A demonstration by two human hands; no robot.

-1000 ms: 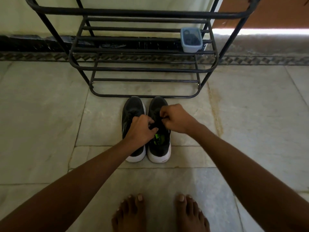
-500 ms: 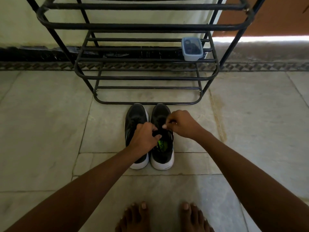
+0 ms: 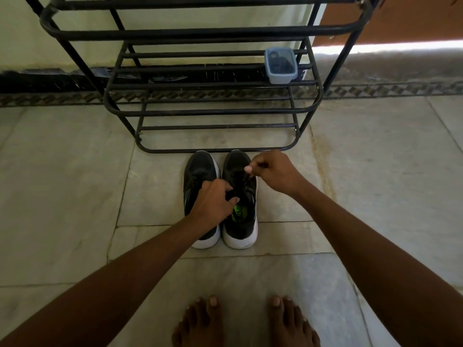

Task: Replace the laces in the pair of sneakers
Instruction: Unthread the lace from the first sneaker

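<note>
Two black sneakers with white soles stand side by side on the floor, toes toward the rack: the left sneaker (image 3: 199, 169) and the right sneaker (image 3: 240, 221), which has a green insole label. My left hand (image 3: 213, 201) grips the tongue area of the right sneaker and covers the left sneaker's opening. My right hand (image 3: 273, 171) pinches the black lace (image 3: 246, 181) above the right sneaker's eyelets and holds it taut.
A black metal shoe rack (image 3: 208, 111) stands right behind the sneakers against the wall. A small lidded plastic box (image 3: 280, 65) sits on one of its shelves. My bare feet (image 3: 245, 321) are on the stone tile floor (image 3: 75, 184) near the bottom edge.
My right hand has lifted up and away to the right, drawing the lace out of the right sneaker. My left hand stays on the shoe. The camera has tilted slightly.
</note>
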